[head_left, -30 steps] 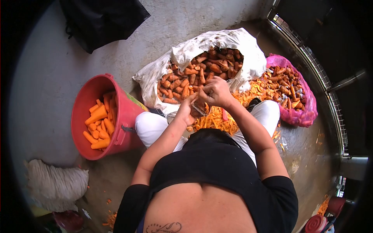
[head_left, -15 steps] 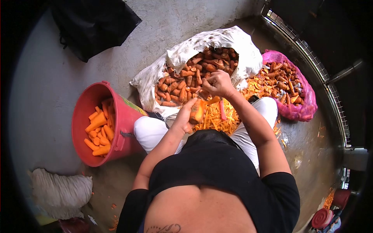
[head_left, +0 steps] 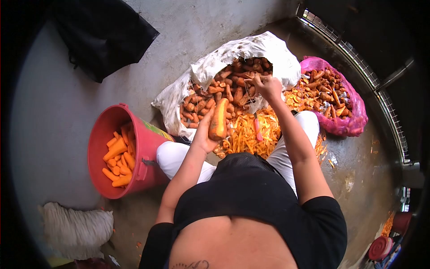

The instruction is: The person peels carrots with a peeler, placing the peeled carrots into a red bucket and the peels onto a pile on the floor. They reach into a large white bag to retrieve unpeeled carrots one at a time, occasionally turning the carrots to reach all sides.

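My left hand (head_left: 206,136) is wrapped round the lower side of a thick carrot (head_left: 218,120), which points away from me. A bright orange peeled strip runs along it, with darker skin still at its edges. Up and to the right of the carrot, apart from it, is my right hand (head_left: 268,87), closed in front of the sack opening. Whatever its fingers hold is too small to make out. Below lies a heap of carrot peelings (head_left: 242,134), with a pink-handled tool (head_left: 258,127) resting on it.
A white woven sack (head_left: 286,62) holds many unpeeled carrots (head_left: 197,105). To its right, a pink bag (head_left: 356,117) contains carrot scraps. A red bucket (head_left: 150,145) with peeled carrots (head_left: 117,150) stands at my left. A pale sack (head_left: 80,228) lies lower left; dark cloth (head_left: 105,40) hangs upper left.
The carrot has turned in my left hand and now shows its long peeled side. My right hand has shifted slightly right and away from the carrot. The view has moved a little.
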Demonstrator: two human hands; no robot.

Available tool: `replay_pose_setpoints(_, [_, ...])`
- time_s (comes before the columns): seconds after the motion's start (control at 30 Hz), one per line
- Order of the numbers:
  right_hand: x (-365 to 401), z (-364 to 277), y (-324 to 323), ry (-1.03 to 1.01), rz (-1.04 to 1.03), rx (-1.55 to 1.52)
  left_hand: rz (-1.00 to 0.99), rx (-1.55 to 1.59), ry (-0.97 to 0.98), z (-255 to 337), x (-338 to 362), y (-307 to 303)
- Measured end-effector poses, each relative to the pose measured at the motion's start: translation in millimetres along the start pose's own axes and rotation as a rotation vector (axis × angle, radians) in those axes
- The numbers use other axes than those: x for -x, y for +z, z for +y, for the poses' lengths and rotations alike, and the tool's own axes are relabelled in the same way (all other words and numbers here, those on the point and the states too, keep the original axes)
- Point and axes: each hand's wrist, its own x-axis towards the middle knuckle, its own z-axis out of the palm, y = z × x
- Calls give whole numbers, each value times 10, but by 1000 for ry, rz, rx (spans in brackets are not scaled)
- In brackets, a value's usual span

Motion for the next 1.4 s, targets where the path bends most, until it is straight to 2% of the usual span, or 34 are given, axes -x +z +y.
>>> replay_pose_setpoints(0.1, [393, -380, 32, 271, 16, -669, 156, 117, 23, -85, -185, -132])
replay_pose_setpoints(0.17, [767, -766, 32, 275, -53, -1061, 272, 181, 36, -145, -301, -277])
replay_pose_setpoints(0.23, [1046, -965, 164, 294, -119, -1257, 213, 204, 32, -189, -456, -692])
replay_pose_setpoints(0.3, [1261, -1137, 267, 343, -162, -1527, 130, 239, 56, -186, -508, -857])
replay_pose_setpoints(0.33, [1335, -1133, 234, 348, -243, -1446, 245, 250, 37, -169, -455, -845])
replay_pose_setpoints(0.37, [1403, -1121, 298, 375, -283, -1378, 249, 234, 52, -155, -422, -856])
replay_pose_setpoints(0.47, [1494, -1149, 319, 397, -320, -1395, 269, 189, 101, -122, -368, -984])
replay_pose_setpoints(0.57, [1520, -1044, 521, 448, -331, -1414, 283, 178, 50, -94, -355, -1023])
replay_pose_setpoints(0.7, [1509, -1034, 546, 636, -319, -1524, 391, 197, 49, -74, -342, -982])
replay_pose_setpoints(0.83, [1499, -969, 526, 949, -314, -1623, 361, 269, 35, -51, -310, -1007])
replay_pose_setpoints(0.87, [1541, -861, 671, 969, -395, -1597, 367, 281, 45, -51, -310, -1001])
replay_pose_setpoints(0.97, [1527, -839, 678, 1289, -511, -1561, 357, 258, 59, -64, -311, -1055])
replay_pose_setpoints(1.0, [1524, -855, 655, 1291, -563, -1492, 350, 251, 60, -66, -316, -1064])
replay_pose_setpoints(1.4, [1548, -894, 601, 1213, -542, -1573, 341, 275, 37, -77, -331, -1034])
